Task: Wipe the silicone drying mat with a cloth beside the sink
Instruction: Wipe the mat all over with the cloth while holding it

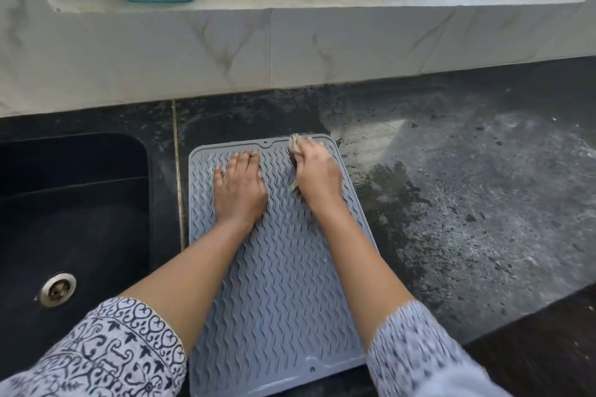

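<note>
Right now the right hand (pixel 317 171) has its fingers curled round a cloth (pixel 294 147), gripping it against the far right corner of the mat (pixel 283 284). Most of that cloth is buried under the palm. Only a pale, frayed edge and a dark strip peek out on the hand's left side, so its colour and size are hard to call. Just beside it, the left hand (pixel 240 185) lies flat, fingers straight and spread, pressing on the mat's far half. The mat is grey and rectangular with rounded corners, covered in wavy raised ridges inside a smooth rim, with a small hole near its near edge. It lies flat on the black counter (pixel 467 187), just right of the black sink (pixel 74 203). Both forearms cover part of the ridges, and patterned sleeves (pixel 106 351) hide the near corners; the right one is blurred.
</note>
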